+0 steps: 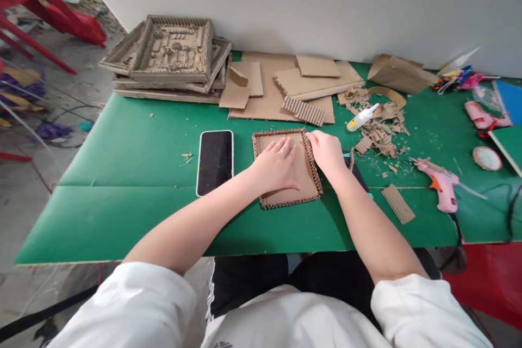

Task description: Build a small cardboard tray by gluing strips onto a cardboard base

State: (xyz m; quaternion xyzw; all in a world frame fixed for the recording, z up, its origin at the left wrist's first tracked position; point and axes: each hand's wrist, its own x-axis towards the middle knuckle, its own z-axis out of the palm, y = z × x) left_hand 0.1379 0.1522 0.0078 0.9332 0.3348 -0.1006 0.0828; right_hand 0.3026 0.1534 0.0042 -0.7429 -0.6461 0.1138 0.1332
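A small square cardboard frame [265, 141] with a corrugated border lies on the green table [134, 196] in front of me. My left hand [277, 166] lies flat on the middle of the frame, fingers stretched out. My right hand [327, 151] rests on the frame's right border, fingers curled down and pressed against the corrugated strip near the top right corner.
A black phone [215, 161] lies left of the frame. Finished cardboard frames [169, 57] are stacked at the back left, cardboard sheets [285, 84] behind. A glue bottle [362, 117] and scraps [379, 130] sit right, with a pink glue gun [442, 187] and a corrugated strip [398, 204].
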